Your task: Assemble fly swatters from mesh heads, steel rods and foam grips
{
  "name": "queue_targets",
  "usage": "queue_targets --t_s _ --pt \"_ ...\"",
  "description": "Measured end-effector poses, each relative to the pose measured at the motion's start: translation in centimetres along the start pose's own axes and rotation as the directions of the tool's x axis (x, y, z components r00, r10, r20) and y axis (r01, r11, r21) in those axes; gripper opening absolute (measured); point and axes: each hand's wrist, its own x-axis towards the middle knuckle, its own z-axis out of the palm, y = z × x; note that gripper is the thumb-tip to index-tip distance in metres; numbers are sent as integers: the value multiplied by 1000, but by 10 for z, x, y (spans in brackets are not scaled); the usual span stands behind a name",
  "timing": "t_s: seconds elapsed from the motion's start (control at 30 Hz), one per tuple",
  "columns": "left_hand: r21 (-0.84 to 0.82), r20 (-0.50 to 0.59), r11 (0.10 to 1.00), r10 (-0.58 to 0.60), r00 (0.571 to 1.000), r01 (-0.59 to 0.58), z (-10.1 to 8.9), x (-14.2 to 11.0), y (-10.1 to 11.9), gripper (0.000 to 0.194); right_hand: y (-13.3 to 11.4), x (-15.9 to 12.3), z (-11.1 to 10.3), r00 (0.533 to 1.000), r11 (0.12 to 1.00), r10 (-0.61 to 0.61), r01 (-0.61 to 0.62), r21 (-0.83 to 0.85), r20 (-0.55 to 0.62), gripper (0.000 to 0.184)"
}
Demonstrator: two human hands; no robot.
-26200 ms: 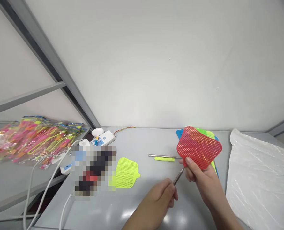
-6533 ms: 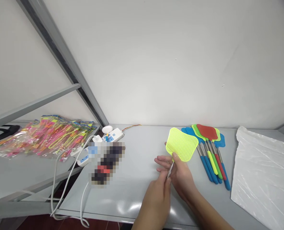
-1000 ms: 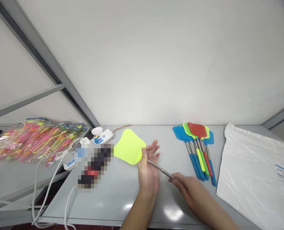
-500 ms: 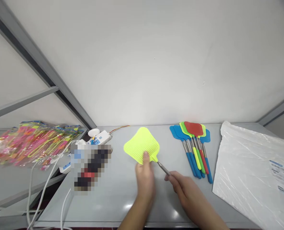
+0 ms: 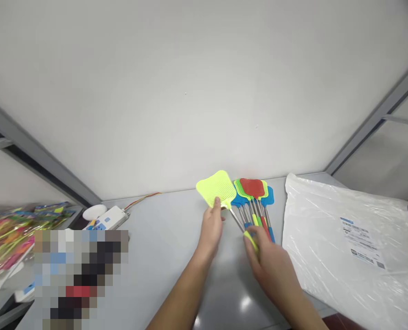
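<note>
A yellow fly swatter (image 5: 216, 189) with a perforated head is held at a slant above the grey table. My left hand (image 5: 211, 228) pinches the base of its head, thumb on top. Around its yellow grip my right hand (image 5: 267, 254) is closed, and a thin metal shaft shows between the two hands. Just behind the right hand lies a pile of fly swatters with a red head (image 5: 252, 188) on top, and green, yellow and blue heads (image 5: 267, 196) beneath. Their lower handles are partly hidden by my right hand.
A white plastic mailer bag (image 5: 324, 229) with a label lies at the right. At the left are a white power strip (image 5: 109, 218), a pixelated patch and a heap of colourful plastic packets (image 5: 14, 233). The wall (image 5: 190, 114) rises behind the table.
The camera view has turned to the right. The yellow swatter has come beside the pile, and my right hand now grips its yellow handle; more of the shaft shows.
</note>
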Motion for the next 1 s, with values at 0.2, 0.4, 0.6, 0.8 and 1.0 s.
queue_targets --t_s 0.2,0.4,0.6,0.8,1.0 --pt "291 203 947 80 976 -138 21 12 -22 44 22 55 -4 981 970 144 -166 -180 -130 27" --pt "503 366 814 104 925 -291 8 11 -32 34 36 75 13 973 936 175 -211 -281 -149 30" --pt "544 522 713 124 844 -441 1 25 -29 35 52 90 16 952 906 277 -304 -296 -129 75" --pt "556 624 583 177 761 -592 -34 52 -18 43 37 100 30 980 913 192 -195 -359 -44 68" --pt "662 610 374 236 757 -650 -95 38 -7 96 -9 77 57 975 914 -180 214 -345 128 61"
